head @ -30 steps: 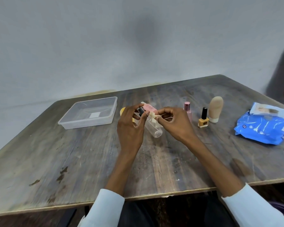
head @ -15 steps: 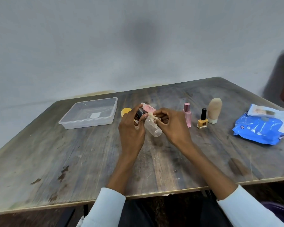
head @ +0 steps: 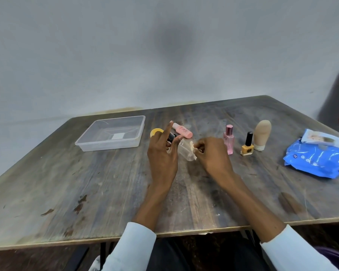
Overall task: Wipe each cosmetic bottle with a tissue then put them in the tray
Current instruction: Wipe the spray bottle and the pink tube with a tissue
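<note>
Tray: clear rectangular plastic tray (head: pixel 134 142) at far left of worn wooden table (head: pixel 86 182); no bottle seen inside.
Behind left hand: yellow round lid or jar (head: pixel 156 132), partly hidden; pink cylindrical tube (head: pixel 182 130) lying on its side.
Left hand: left hand (head: pixel 162 157) holding dark-capped end of small clear plastic bottle (head: pixel 186 153) between thumb and inner fingers; forefinger raised straight, off the bottle.
Bottle vs grip: tilted, cap up-left inside left grip, clear base down-right, body bridging the two hands above the table.
Right hand: right hand (head: pixel 211 155) curled, pinching small pale tissue piece (head: pixel 192 148) against bottle's upper side.
Step in hand: wiping the clear bottle, by judgement.
Method note: keep cap end pinned; rotate body under tissue; cover base before moving to tray.
Waiting, right: pink glass perfume bottle (head: pixel 229 141), yellow nail polish bottle with black cap (head: pixel 247 146), beige upside-down tube (head: pixel 262 135), all upright.
Far right: blue wet-wipe pack (head: pixel 317 157).
</note>
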